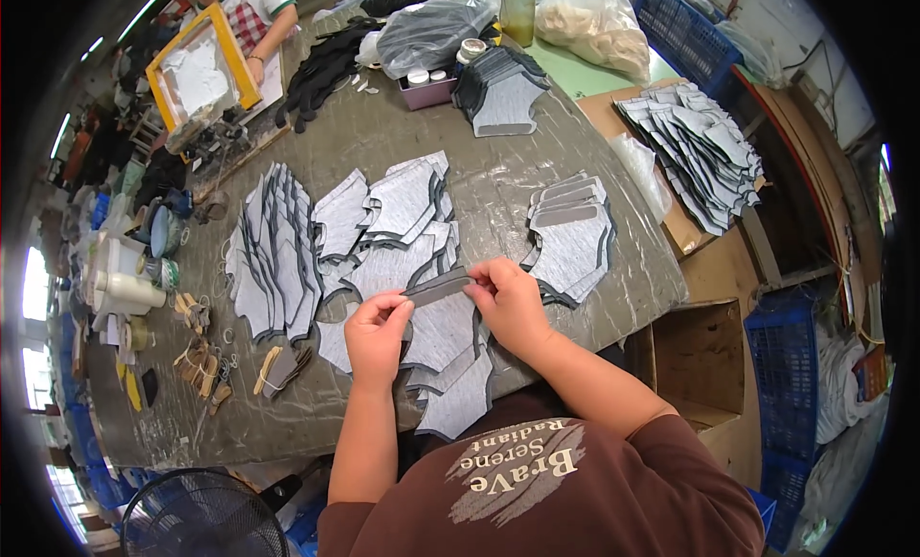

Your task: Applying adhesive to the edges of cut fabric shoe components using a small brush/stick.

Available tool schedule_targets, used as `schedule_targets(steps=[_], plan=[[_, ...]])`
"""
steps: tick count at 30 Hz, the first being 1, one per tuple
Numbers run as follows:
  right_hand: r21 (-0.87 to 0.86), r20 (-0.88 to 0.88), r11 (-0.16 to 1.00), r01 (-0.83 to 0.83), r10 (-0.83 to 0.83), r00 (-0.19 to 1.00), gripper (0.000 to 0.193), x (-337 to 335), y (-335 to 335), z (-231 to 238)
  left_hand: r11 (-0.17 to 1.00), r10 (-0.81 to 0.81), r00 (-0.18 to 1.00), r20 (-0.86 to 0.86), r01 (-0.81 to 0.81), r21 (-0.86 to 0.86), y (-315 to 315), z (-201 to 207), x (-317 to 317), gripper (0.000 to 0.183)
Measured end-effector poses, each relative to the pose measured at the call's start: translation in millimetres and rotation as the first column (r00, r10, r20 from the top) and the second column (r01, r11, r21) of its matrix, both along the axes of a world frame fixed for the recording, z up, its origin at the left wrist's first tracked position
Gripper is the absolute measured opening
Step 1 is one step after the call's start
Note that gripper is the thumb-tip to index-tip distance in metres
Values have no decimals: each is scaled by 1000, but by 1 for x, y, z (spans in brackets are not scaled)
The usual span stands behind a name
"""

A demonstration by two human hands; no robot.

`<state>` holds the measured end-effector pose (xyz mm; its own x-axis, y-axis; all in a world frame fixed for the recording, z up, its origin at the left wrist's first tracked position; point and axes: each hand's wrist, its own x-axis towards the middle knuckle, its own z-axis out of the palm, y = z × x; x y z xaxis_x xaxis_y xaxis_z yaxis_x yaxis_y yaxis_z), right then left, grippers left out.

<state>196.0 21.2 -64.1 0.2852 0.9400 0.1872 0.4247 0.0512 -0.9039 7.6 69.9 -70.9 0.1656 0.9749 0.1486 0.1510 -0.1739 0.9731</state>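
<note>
A narrow dark grey strip [441,288] is stretched between my two hands above the middle of the table. My left hand [377,329] pinches its left end between thumb and fingers. At the right end, my right hand [505,296] grips it the same way. Beneath the strip lie overlapping light grey cut fabric pieces [447,332] with dark undersides. More of these pieces [402,207] spread beyond my hands. To the right of my right hand sits a stack of grey pieces [572,255], with grey strips [567,215] across its upper part.
Fanned grey pieces [275,255] lie at left, near banded strip bundles [196,365]. A purple box [427,95] of small jars and a dark stack [498,92] stand at the back. Across the table, a person holds a yellow frame [233,54]. A fan [203,519] is at lower left.
</note>
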Motion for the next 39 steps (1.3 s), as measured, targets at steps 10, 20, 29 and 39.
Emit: schedule_targets(steps=[10,20,29,39], plan=[[353,128,879,-319,292,948,23,-7,-16,4,861,35,897,441,197,-470,-9,9,-10,21],[415,-494,894,167,67,867,13,1,-19,10,880,176,946,273,-27,-474,-8,0,-7,26],[147,-793,948,284,-58,606,9,8,-10,-4,947,-163,983,-88,181,264,-37,33,-2,51],[-67,-987,997,41,-73,146,9,26,-22,6,750,-607,785,124,617,-237,-70,47,-9,16]])
